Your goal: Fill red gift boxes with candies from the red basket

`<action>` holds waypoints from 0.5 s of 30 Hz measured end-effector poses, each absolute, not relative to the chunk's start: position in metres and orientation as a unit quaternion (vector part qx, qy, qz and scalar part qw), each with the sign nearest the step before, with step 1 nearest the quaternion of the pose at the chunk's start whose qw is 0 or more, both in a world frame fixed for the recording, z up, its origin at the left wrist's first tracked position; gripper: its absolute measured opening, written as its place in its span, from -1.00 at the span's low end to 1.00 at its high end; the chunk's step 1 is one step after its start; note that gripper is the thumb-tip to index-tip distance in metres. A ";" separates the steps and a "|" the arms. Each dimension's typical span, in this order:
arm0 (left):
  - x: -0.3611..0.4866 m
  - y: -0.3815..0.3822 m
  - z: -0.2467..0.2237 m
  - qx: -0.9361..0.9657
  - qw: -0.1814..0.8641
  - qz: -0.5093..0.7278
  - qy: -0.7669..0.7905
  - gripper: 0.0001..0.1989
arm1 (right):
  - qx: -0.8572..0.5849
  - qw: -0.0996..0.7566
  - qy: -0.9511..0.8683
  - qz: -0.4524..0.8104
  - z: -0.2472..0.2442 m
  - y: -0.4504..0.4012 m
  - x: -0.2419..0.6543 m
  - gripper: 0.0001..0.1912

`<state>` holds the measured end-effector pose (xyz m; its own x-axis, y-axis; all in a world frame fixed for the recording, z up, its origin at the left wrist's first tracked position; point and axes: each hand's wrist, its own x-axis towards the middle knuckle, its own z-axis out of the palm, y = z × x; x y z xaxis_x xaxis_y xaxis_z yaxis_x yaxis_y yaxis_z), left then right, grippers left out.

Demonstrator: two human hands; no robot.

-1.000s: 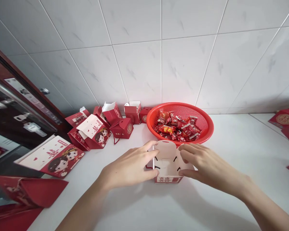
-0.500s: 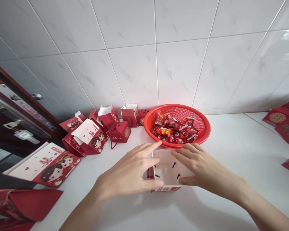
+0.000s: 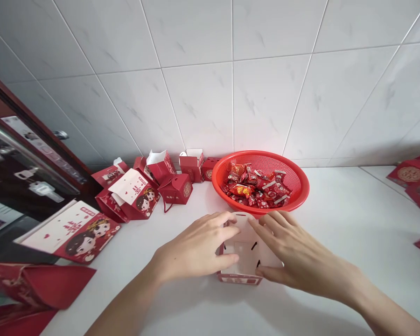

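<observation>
In front of me on the counter stands a red gift box with its top uncovered and a pale interior. Dark cord ends poke through its inner wall, and a slotted flap rises at the back. At its left rim is my left hand, fingers spread and curved over the edge. My right hand lies along the right wall, thumb near the front corner and fingers toward the back, also apart. Both hands hide parts of the side walls, so I cannot tell how firmly they touch. A red plastic basket with wrapped candies sits just behind.
Several red boxes, such as a closed small box and a box with cartoon figures, line the back left. Nearer lies a larger printed box. A dark cabinet with keys borders the left. More red boxes are at far right.
The view has shifted slightly. My left thumb has lifted off the box's front rim and drawn back over the left side. The right hand stays at the right wall, its thumb slightly lower.
</observation>
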<state>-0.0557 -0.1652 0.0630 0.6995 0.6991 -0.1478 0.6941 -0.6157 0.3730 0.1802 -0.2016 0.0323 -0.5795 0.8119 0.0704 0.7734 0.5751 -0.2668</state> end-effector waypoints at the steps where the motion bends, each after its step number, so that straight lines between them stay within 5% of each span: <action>1: -0.057 -0.164 0.063 0.895 0.218 -0.004 0.388 -0.67 | -0.455 0.086 -0.880 0.108 0.032 -0.201 0.181 -0.44; 15: -0.085 -0.146 0.064 0.882 0.233 -0.112 0.394 -0.30 | -0.486 0.005 -0.861 0.148 0.031 -0.197 0.187 -0.18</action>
<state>-0.0847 -0.1463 0.0635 0.6645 0.6429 -0.3810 0.7472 -0.5808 0.3231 0.1872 -0.1965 0.0311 -0.5274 0.8387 -0.1356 0.8358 0.4836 -0.2598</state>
